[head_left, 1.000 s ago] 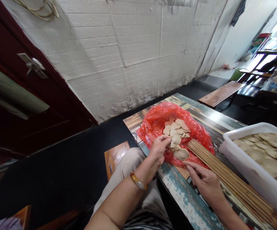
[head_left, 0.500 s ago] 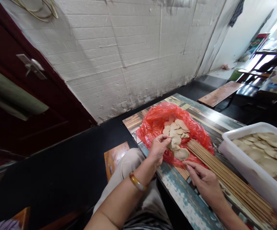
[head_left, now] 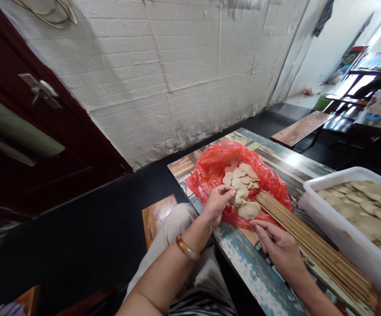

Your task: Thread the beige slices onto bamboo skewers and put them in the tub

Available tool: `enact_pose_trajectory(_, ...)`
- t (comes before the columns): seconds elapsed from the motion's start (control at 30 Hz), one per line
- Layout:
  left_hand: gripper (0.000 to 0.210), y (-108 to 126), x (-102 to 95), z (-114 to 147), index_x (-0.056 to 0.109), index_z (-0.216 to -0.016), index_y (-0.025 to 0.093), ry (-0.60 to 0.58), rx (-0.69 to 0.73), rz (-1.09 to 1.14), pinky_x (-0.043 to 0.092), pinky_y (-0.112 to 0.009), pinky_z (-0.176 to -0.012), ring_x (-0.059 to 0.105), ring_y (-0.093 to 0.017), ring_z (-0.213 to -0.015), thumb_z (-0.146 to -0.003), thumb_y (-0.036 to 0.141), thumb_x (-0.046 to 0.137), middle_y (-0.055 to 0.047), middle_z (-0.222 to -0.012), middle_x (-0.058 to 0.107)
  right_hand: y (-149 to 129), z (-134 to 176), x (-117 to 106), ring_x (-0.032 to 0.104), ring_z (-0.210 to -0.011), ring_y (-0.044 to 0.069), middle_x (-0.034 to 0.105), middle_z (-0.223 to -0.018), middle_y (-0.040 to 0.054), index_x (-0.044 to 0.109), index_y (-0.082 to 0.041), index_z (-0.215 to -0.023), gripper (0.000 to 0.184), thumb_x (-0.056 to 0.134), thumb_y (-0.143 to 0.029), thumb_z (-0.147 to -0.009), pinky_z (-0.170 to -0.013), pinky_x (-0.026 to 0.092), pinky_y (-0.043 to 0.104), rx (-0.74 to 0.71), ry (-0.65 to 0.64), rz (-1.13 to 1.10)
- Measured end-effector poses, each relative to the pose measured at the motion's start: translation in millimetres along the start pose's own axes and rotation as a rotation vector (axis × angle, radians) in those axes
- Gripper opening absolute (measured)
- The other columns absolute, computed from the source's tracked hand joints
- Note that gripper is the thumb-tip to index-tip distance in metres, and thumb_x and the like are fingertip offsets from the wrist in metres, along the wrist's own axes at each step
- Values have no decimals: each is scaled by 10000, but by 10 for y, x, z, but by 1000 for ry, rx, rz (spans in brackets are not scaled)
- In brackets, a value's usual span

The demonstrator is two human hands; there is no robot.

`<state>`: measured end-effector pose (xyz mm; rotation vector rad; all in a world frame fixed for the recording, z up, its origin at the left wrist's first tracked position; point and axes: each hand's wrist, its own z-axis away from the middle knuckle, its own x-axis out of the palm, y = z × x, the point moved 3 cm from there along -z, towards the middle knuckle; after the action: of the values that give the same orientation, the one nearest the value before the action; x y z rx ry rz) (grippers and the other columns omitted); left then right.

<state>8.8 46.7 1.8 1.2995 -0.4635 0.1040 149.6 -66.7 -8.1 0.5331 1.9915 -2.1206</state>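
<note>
My left hand (head_left: 219, 202) pinches the edge of a pale beige, flat round food slice (head_left: 242, 193). Between my hands another round slice (head_left: 248, 210) sits on a thin wooden skewer (head_left: 253, 221). The skewer's lower end is gripped by the closed fingers of my right hand (head_left: 277, 243). Behind the hands, a red plastic bag (head_left: 210, 160) lies spread open with a pile of loose slices (head_left: 244, 173) on it. A long bundle of wooden skewers (head_left: 312, 239) rests beside my right hand, its far end on the bag.
At the right of the patterned table (head_left: 287, 159) stands a white plastic tub (head_left: 345, 174) full of similar slices. A wooden bench (head_left: 302, 127) is beyond the table, and a wooden stool (head_left: 159, 215) is by my knee. A white wall (head_left: 183, 66) and dark red door (head_left: 74, 149) lie ahead.
Both hands keep nearly the same pose on the slices and skewer. The whole view has shifted very slightly.
</note>
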Motion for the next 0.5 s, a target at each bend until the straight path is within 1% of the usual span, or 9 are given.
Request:
enact_pose_trajectory(0.13, 361, 41, 36, 46, 641, -842, 146, -75, -91, 187, 372, -176, -509, 526, -72, -559, -635, 440, 671, -25, -691, 605, -24, 0, 17, 437, -403, 114, 418, -442, -71, 621, -160, -961, 356, 496, -449, -795, -427, 353, 223, 21, -18, -74)
enact_pose_trajectory(0.23, 408, 26, 77, 84, 636, -876, 142, -114, -161, 259, 419, -200, -565, 567, -101, -600, -656, 486, 641, -48, -710, 629, -52, 1, 23, 415, -394, 105, 407, -430, -76, 629, -159, -924, 364, 515, -471, -775, -421, 340, 218, 44, -14, -151)
enact_pose_trajectory(0.3, 387, 13, 108, 100, 634, -878, 131, -158, -166, 275, 440, -215, -599, 580, -110, -625, -665, 454, 651, -60, -743, 641, -64, 5, 22, 385, -381, 93, 387, -417, -84, 626, -150, -919, 370, 522, -473, -773, -407, 315, 209, 67, -17, -204)
enact_pose_trajectory(0.37, 349, 7, 127, 105, 632, -864, 120, -180, -142, 292, 459, -230, -646, 588, -114, -652, -659, 400, 677, -67, -777, 648, -71, 8, 24, 362, -375, 81, 380, -416, -89, 618, -142, -929, 368, 526, -464, -777, -395, 288, 199, 97, -40, -253)
enact_pose_trajectory(0.43, 341, 3, 128, 103, 626, -855, 115, -169, -126, 302, 470, -241, -659, 592, -116, -655, -643, 372, 698, -70, -780, 650, -75, 8, 27, 347, -372, 73, 380, -415, -91, 614, -134, -935, 372, 532, -460, -776, -390, 269, 195, 116, -62, -280)
enact_pose_trajectory(0.5, 344, 2, 120, 98, 617, -858, 119, -156, -123, 296, 476, -246, -634, 596, -122, -645, -632, 363, 707, -70, -774, 650, -80, 4, 30, 342, -372, 70, 381, -408, -91, 613, -125, -930, 388, 540, -469, -767, -391, 261, 195, 118, -67, -294)
